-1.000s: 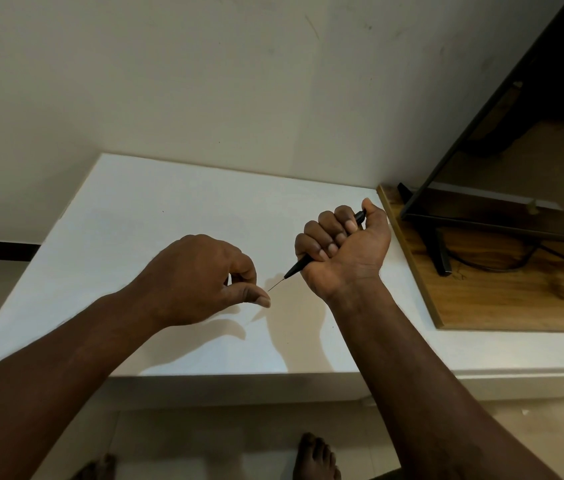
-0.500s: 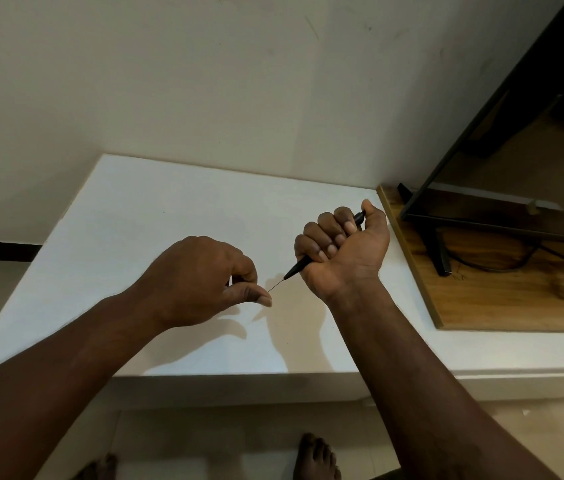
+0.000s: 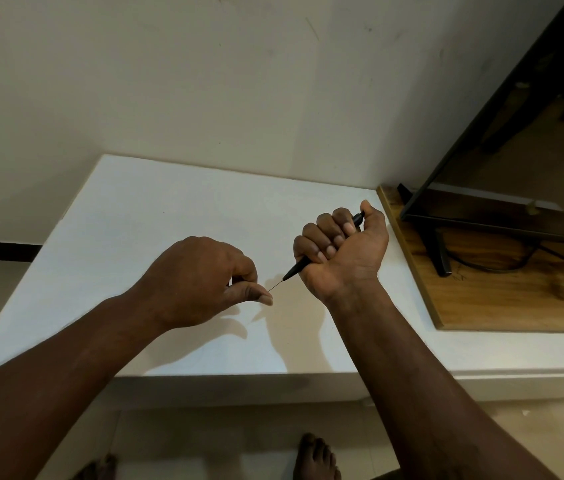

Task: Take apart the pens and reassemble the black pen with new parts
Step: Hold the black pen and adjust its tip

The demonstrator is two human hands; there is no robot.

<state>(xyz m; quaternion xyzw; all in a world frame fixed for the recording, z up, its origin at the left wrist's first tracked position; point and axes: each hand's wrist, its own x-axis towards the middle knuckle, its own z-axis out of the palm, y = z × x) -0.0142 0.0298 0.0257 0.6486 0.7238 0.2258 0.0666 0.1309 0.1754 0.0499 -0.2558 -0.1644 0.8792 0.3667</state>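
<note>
My right hand (image 3: pixel 344 252) grips a black pen (image 3: pixel 296 268) in a fist above the white table (image 3: pixel 142 216). The pen's tapered front end points down-left, and its back end shows by the thumb. A thin refill (image 3: pixel 274 285) sticks out of the pen's front end. My left hand (image 3: pixel 201 278) pinches the far end of that refill between thumb and forefinger. How much of the refill lies inside the pen is hidden.
A wooden board (image 3: pixel 502 289) lies on the table's right part, carrying a black screen (image 3: pixel 516 140) on a stand with a dark cable (image 3: pixel 530 258). A wall rises behind. The table's front edge is close to me, with bare feet (image 3: pixel 315 459) on the floor below.
</note>
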